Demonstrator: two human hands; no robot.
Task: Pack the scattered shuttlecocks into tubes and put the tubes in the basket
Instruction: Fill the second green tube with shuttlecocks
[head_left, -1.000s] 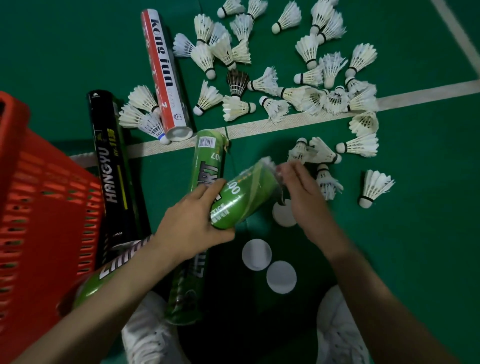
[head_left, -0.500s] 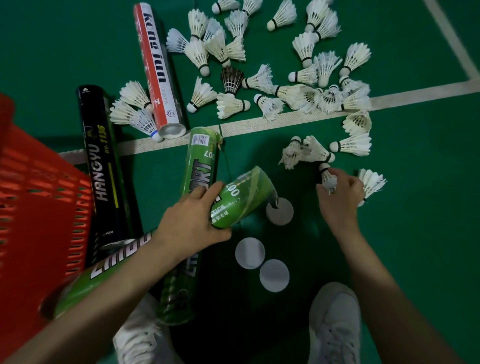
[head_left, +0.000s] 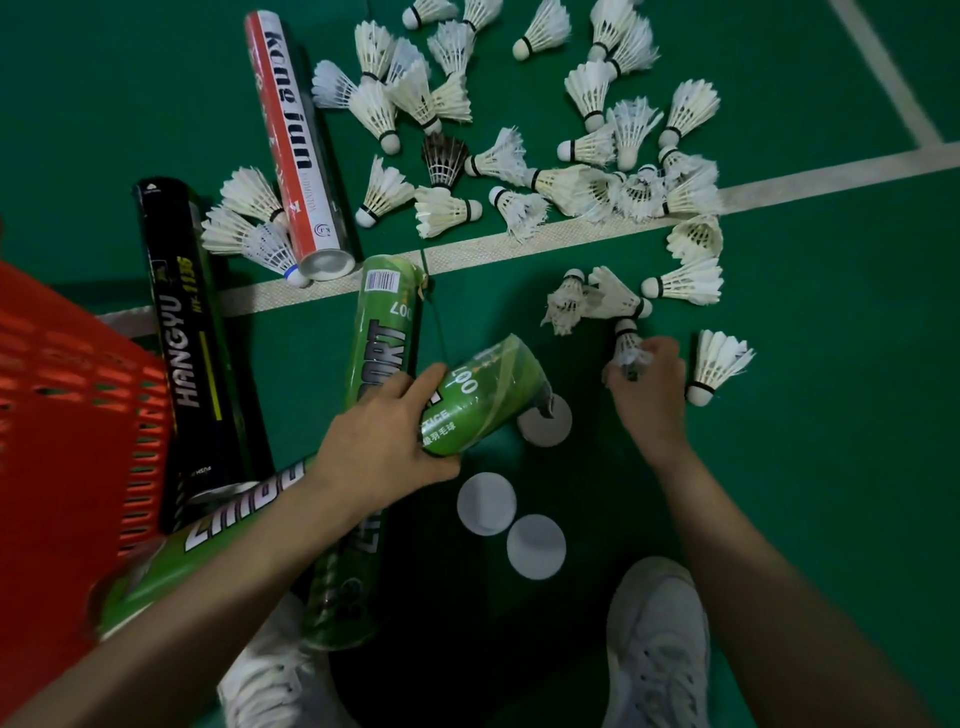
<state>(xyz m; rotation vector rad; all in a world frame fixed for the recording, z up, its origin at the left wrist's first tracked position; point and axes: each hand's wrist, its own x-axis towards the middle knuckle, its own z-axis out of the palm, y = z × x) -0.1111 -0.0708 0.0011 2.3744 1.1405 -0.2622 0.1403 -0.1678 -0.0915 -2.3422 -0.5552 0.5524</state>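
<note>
Left hand (head_left: 382, 441) round green tube (head_left: 483, 400); right hand (head_left: 649, 389) apparently around shuttlecock (head_left: 628, 338).

Cut off: the red basket (head_left: 62, 415) by the left edge, both white shoes (head_left: 660, 649) by the bottom edge, and the topmost shuttlecocks (head_left: 423, 10) by the top edge. The left forearm (head_left: 234, 561) covers part of the lettering on the lying green tube (head_left: 156, 577). The inside of the held green tube (head_left: 483, 400) is not visible and its mouth overlaps a white lid (head_left: 550, 428), while the right hand (head_left: 649, 395) hides most of the feathers of the pinched shuttlecock (head_left: 626, 338).
</note>
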